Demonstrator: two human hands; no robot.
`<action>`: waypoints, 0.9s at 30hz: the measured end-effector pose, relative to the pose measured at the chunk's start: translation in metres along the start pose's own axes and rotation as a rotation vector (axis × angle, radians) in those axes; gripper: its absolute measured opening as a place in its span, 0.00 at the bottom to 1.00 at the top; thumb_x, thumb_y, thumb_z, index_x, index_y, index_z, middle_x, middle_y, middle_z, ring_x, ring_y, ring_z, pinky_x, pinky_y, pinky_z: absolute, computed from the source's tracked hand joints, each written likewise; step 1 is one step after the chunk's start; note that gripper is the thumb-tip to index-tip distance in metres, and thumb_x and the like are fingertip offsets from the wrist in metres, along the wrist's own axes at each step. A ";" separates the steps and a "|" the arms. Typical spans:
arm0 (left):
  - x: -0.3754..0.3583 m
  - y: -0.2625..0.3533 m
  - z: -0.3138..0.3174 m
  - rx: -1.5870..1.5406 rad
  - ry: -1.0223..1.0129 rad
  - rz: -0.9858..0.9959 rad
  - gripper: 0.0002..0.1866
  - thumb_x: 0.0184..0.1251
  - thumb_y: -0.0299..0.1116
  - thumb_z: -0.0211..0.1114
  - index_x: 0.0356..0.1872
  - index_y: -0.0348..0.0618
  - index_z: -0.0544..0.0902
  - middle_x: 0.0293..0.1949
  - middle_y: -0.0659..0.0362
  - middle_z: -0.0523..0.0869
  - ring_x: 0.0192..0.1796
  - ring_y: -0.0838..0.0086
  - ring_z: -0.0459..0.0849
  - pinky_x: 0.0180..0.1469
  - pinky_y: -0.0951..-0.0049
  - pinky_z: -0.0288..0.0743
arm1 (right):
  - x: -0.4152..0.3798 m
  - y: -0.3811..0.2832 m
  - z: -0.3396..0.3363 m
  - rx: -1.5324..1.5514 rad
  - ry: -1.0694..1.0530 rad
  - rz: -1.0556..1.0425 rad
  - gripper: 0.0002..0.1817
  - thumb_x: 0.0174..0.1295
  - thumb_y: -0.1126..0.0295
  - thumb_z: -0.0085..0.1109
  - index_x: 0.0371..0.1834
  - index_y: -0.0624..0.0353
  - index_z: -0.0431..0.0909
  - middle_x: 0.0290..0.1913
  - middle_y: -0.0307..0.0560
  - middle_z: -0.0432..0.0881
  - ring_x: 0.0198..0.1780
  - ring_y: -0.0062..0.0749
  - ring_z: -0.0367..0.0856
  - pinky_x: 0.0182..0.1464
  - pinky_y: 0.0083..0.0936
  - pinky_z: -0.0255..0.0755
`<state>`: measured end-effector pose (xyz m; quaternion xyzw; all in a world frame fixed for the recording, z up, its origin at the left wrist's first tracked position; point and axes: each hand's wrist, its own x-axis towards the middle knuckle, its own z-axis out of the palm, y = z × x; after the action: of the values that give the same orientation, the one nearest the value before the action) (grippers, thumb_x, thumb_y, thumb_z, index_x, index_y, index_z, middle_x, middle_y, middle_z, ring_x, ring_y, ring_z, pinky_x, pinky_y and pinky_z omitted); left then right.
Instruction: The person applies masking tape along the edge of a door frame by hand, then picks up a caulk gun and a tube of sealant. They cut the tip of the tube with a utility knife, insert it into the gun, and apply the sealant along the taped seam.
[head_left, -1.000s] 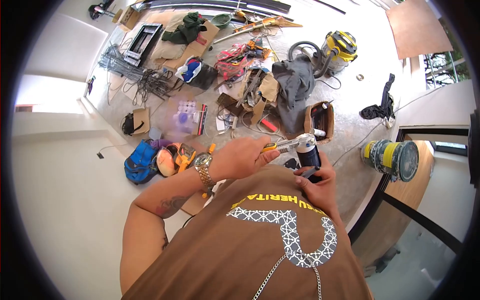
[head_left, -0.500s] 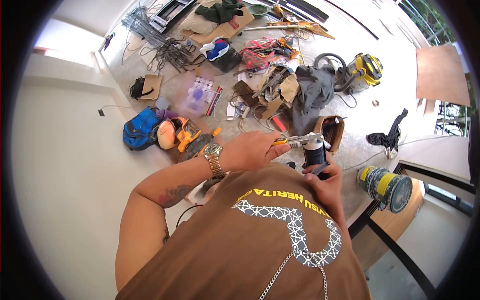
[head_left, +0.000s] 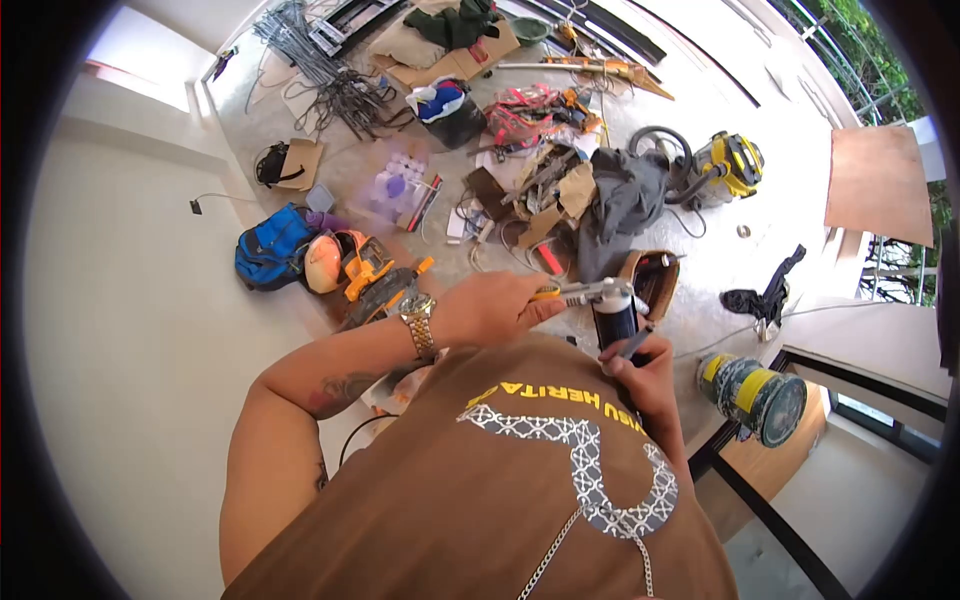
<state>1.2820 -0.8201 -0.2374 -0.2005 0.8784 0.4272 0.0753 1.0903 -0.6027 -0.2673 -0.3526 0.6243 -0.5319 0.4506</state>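
My left hand (head_left: 500, 305), with a gold-and-silver watch on its wrist, is closed round a utility knife (head_left: 575, 294) with a silver body and a yellow part near the fingers. Its far end meets the white top of a dark sealant cartridge (head_left: 614, 322); whether it cuts in is too small to tell. My right hand (head_left: 645, 372) grips that upright cartridge from below, close to my chest. A grey, slim, pointed piece (head_left: 636, 342) sticks out between the right thumb and fingers.
A brown open tool bag (head_left: 655, 285) stands just beyond the cartridge. Stacked buckets (head_left: 752, 395) are at the right, a yellow-black vacuum (head_left: 728, 165) farther off. A blue bag (head_left: 270, 248), an orange helmet (head_left: 323, 264) and scrap cardboard (head_left: 577, 190) lie on the floor.
The view has shifted slightly. Both hands keep their holds, with the knife still at the cartridge's white top. The left hand looks slightly turned, covering more of the knife's yellow part.
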 end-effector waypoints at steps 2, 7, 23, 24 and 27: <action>0.001 -0.003 -0.005 0.011 0.014 0.021 0.28 0.81 0.60 0.48 0.48 0.41 0.78 0.34 0.43 0.87 0.39 0.43 0.86 0.42 0.45 0.77 | -0.001 0.000 0.002 0.074 0.002 0.120 0.10 0.50 0.68 0.82 0.31 0.61 0.91 0.56 0.53 0.82 0.56 0.41 0.81 0.59 0.34 0.72; 0.004 -0.002 -0.003 -0.007 0.002 -0.016 0.28 0.81 0.60 0.48 0.48 0.41 0.78 0.35 0.43 0.87 0.40 0.44 0.86 0.42 0.45 0.77 | 0.001 -0.017 0.014 -0.236 0.093 -0.129 0.14 0.50 0.64 0.83 0.31 0.63 0.90 0.58 0.53 0.82 0.59 0.42 0.81 0.60 0.37 0.72; 0.028 -0.043 0.016 -0.057 -0.036 0.048 0.29 0.83 0.59 0.45 0.52 0.40 0.79 0.39 0.40 0.88 0.43 0.43 0.86 0.47 0.47 0.77 | 0.003 0.009 0.007 -0.102 0.127 -0.088 0.15 0.46 0.63 0.84 0.31 0.62 0.91 0.58 0.56 0.82 0.58 0.45 0.81 0.62 0.38 0.72; 0.033 -0.075 0.021 0.004 -0.121 -0.050 0.26 0.84 0.55 0.45 0.59 0.45 0.79 0.41 0.42 0.88 0.46 0.43 0.85 0.50 0.48 0.76 | -0.002 0.012 0.004 -0.038 0.087 -0.112 0.16 0.46 0.63 0.84 0.31 0.63 0.91 0.58 0.56 0.82 0.58 0.45 0.81 0.62 0.39 0.72; 0.019 -0.147 0.043 0.062 -0.032 -0.170 0.25 0.85 0.51 0.44 0.69 0.51 0.78 0.47 0.44 0.88 0.50 0.45 0.85 0.55 0.51 0.76 | 0.000 -0.025 0.006 -0.019 0.046 -0.396 0.18 0.44 0.62 0.85 0.33 0.63 0.92 0.59 0.57 0.82 0.60 0.45 0.81 0.62 0.38 0.71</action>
<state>1.3246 -0.8731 -0.3754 -0.2649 0.8697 0.3951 0.1316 1.0949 -0.6093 -0.2433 -0.4604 0.5581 -0.6121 0.3193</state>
